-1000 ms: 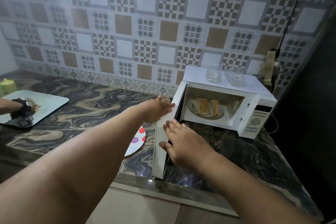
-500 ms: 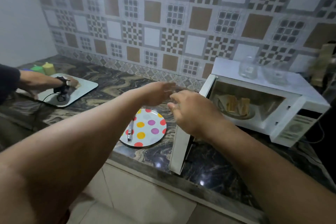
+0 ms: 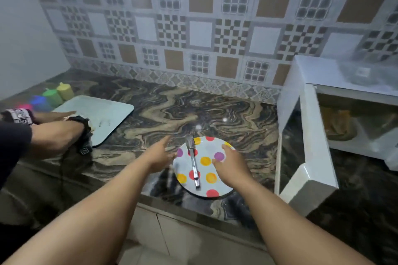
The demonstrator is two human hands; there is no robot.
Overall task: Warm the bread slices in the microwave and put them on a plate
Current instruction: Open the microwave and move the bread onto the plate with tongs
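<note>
Both hands over the counter, fingers loose and apart, holding nothing: left hand (image 3: 160, 156) at plate's (image 3: 224, 186) nine o'clock, right hand (image 3: 229, 162) over its three o'clock rim, nearer. Bread (image 3: 337, 121) inside open microwave (image 3: 310, 135), far toward two o'clock.

A dark marbled bench (image 3: 215, 109) runs along the tiled wall. Directly on it lie a polka-dot plate (image 3: 215, 187) near the front edge, a pale cutting board (image 3: 107, 114) to the left with coloured containers (image 3: 58, 94) behind, and a white microwave (image 3: 318, 75), door open, at the right.
</note>
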